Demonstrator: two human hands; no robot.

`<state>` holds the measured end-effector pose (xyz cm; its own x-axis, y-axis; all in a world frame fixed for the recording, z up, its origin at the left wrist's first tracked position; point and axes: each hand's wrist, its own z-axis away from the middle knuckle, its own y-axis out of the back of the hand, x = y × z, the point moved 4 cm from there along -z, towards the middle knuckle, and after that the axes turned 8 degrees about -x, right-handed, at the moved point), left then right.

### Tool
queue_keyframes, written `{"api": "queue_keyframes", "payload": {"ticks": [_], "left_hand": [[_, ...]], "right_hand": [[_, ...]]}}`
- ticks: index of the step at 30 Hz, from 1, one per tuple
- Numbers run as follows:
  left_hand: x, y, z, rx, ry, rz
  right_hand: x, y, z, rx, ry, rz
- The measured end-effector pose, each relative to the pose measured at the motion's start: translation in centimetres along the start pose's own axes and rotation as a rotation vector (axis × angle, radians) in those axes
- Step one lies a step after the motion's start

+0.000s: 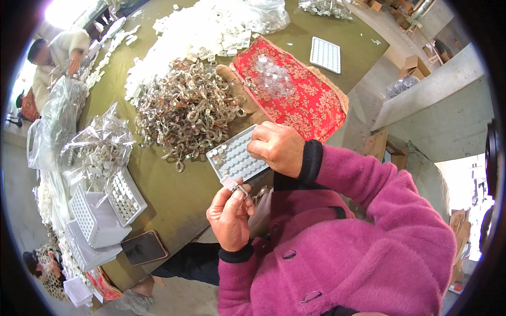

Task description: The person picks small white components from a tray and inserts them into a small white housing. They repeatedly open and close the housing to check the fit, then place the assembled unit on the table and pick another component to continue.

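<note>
Close in front of my body, my left hand (230, 218) pinches a small white tag-like piece (229, 183) with a shiny metal part between thumb and fingers. A pale tray (240, 156) with rows of round hollows lies just beyond it at the table edge. Several small round discs (219, 154) sit in the hollows at its left end. Over the tray's right part is my right hand (279, 147), its fingertips pressed together at the hollows. What they hold, if anything, is hidden. A heap of metal ring-like pieces (187, 108) rises behind the tray.
Beyond lies a heap of white pieces (197, 23). Clear discs (271, 76) rest on red flowered cloth (311, 108). Stacked trays (89, 216), a disc-filled tray (125, 197), a plastic bag (100, 152) and a phone (144, 247) stand left. A person (58, 58) works far left.
</note>
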<state>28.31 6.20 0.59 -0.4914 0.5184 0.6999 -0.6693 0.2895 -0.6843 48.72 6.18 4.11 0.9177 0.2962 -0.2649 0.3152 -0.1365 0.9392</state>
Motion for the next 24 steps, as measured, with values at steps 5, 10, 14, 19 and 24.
{"api": "queue_keyframes", "payload": {"ticks": [5,10,14,19,24], "left_hand": [[0.0,-0.5,0.2,0.023,-0.022,-0.025],[0.3,-1.4,0.6,0.017,-0.114,-0.149],[0.3,-1.6,0.9,0.039,-0.259,-0.392],[0.6,-1.9,1.7,0.068,-0.367,-0.586],[1.5,-2.8,2.2,0.016,-0.426,-0.621]], "right_hand": [[-0.6,1.3,0.1,0.082,-0.084,-0.309],[-2.9,2.5,1.5,-0.070,-0.171,-0.904],[-4.4,1.0,1.8,-0.147,-0.319,-1.326],[-4.8,-0.5,2.0,-0.177,-0.359,-1.463],[-5.0,-0.4,2.1,-0.200,-0.346,-1.529]]}}
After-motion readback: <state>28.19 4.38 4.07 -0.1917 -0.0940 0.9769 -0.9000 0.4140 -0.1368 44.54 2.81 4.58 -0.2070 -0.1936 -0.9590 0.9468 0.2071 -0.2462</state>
